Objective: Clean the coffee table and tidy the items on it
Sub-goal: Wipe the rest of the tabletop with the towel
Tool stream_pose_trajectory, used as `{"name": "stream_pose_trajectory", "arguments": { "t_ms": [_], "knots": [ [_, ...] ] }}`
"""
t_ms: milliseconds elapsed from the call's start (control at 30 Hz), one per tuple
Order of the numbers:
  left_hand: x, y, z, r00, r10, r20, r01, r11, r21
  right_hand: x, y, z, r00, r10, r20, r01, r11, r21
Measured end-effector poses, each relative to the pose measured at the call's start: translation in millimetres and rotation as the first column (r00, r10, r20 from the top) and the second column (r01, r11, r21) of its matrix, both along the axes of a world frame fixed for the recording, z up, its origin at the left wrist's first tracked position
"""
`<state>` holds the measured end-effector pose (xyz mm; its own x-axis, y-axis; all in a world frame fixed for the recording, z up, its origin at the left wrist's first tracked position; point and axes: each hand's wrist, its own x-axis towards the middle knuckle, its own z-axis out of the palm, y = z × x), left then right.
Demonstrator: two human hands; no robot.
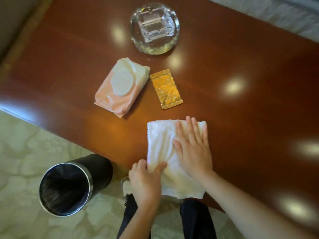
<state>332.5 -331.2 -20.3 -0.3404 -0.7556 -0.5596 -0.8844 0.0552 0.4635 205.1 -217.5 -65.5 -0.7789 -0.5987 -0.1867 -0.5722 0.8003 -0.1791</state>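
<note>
A folded white towel lies at the near edge of the glossy brown coffee table, its lower end hanging over the edge. My right hand lies flat on the towel with fingers spread. My left hand pinches the towel's near left edge between thumb and fingers. Beyond the towel sit a pink wet-wipe pack and an orange foil sachet. A clear glass ashtray stands farther back.
A black cylindrical waste bin with a dark liner stands on the pale patterned carpet to the left of my legs, close to the table's edge. A light sofa edge shows at the top right.
</note>
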Motion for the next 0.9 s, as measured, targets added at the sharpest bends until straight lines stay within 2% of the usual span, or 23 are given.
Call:
{"name": "stream_pose_trajectory", "arguments": {
  "t_ms": [67, 133, 200, 300, 400, 567, 800, 900],
  "knots": [
    [25.2, -20.7, -6.7, 0.993, 0.116, -0.02, -0.116, 0.993, -0.019, 21.8, -33.6, 0.7, 0.999, 0.036, 0.001, -0.036, 0.999, 0.001],
    [48.8, -40.0, -14.2, 0.947, 0.302, -0.11, -0.288, 0.949, 0.128, 40.4, -63.9, 2.5, 0.998, 0.067, 0.004, -0.067, 0.998, -0.004],
    [68.6, -57.3, -17.3, 0.882, 0.455, -0.119, -0.416, 0.873, 0.256, 56.2, -87.8, 4.2, 0.995, 0.099, 0.004, -0.099, 0.995, -0.009],
    [97.2, -86.3, -20.4, 0.854, 0.506, -0.119, -0.451, 0.835, 0.314, 76.7, -122.0, 5.2, 0.987, 0.158, 0.018, -0.157, 0.987, -0.012],
    [120.5, -122.3, -20.7, 0.81, 0.55, -0.204, -0.444, 0.802, 0.399, 97.4, -164.7, 4.0, 0.98, 0.196, 0.029, -0.195, 0.98, -0.046],
    [129.2, -169.9, -11.3, 0.874, 0.402, -0.273, -0.288, 0.881, 0.377, 107.9, -198.1, 1.3, 0.993, 0.112, 0.043, -0.108, 0.989, -0.102],
    [80.1, -150.2, -4.9, 0.934, 0.237, -0.267, -0.155, 0.943, 0.295, 91.5, -160.7, 0.2, 0.994, -0.099, 0.041, 0.103, 0.991, -0.087],
    [62.0, -138.2, 1.1, 0.958, 0.119, -0.261, -0.045, 0.961, 0.272, 79.3, -133.8, -0.5, 0.987, -0.155, 0.042, 0.158, 0.984, -0.08]
  ]
}}
